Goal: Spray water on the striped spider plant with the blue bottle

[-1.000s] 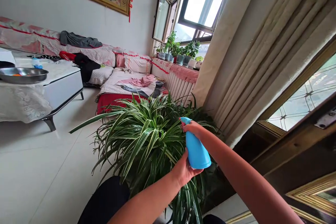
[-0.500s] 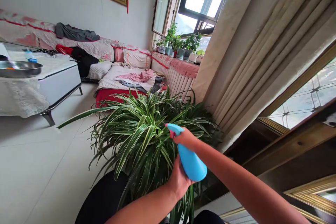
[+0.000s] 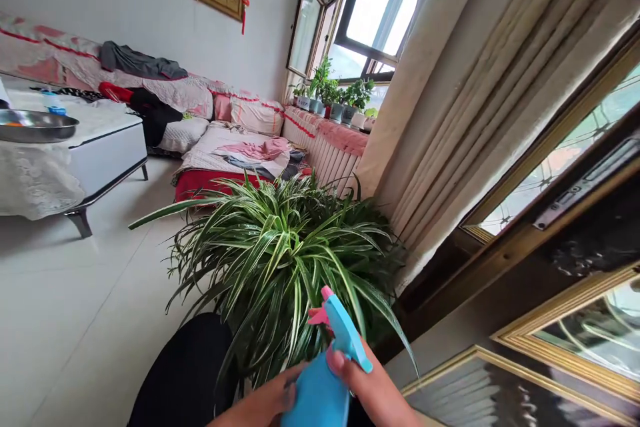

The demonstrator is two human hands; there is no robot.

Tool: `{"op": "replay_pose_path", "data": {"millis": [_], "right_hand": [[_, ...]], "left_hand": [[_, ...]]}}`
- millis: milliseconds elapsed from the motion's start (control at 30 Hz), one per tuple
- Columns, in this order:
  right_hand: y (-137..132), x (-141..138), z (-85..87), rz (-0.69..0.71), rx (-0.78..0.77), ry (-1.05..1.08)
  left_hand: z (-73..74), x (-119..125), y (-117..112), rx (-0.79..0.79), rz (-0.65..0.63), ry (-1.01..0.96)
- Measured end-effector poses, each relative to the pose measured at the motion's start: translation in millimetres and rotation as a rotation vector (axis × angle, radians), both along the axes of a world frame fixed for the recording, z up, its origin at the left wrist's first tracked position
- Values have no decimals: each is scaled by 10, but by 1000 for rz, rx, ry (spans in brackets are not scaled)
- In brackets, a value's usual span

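Over the last second the spray bottle (image 3: 320,395) had dropped from above the spider plant (image 3: 280,253) to the bottom edge of view, just short of the near leaves. The left hand (image 3: 265,405) touched its left side, perhaps cupping it. The right hand (image 3: 373,392) had its fingers (image 3: 336,361) clamped round the neck, behind the pink trigger (image 3: 317,315).

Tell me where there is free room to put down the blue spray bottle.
The tiled floor between the white table and the spider plant is bare, enough for the blue spray bottle. Crowded: the windowsill pots, the sofa under clothes, the table end with the metal basin.
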State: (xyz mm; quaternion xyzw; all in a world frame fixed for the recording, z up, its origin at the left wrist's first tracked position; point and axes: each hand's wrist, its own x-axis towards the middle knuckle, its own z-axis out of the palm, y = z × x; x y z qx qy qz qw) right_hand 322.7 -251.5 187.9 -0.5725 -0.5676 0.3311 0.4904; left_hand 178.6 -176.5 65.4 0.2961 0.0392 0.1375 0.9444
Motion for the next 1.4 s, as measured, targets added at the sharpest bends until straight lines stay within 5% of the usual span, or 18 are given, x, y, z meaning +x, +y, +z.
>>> {"op": "replay_pose_path", "data": {"millis": [67,133,333,467,567,700,767,900,1100,1300,1400], "right_hand": [[-179,-140,-125,84,-73,131],[-262,-296,-241,-20,-96,150],[-179,-852,-445,-625,111,3],[-172,-1065,-486,-750,237,9],[-245,-1130,-474,-690,248,69],[-314,-1156,-469,-561,249,73],[-308,-1123,-500,-542,243,-27],[-294,-969,-587,-609,231,-126],[-337,-830,-561,-274,203,-67],[-161,-764,-566,-623,202,-94],[-102,-626,-567,-692,130,-16]], "left_hand": [[-8,-225,-83,74,-60,59],[-40,-378,-176,121,-36,119],[-240,-494,-463,275,571,368],[-270,-540,-491,360,690,380],[-287,-589,-425,209,597,254],[-356,-624,-346,-235,232,74],[-388,-640,-338,-338,115,107],[-427,-649,-373,-378,143,293],[-414,-575,-408,-462,73,308],[-262,-362,-393,-526,48,442],[-211,-170,-383,-570,42,492]]}}
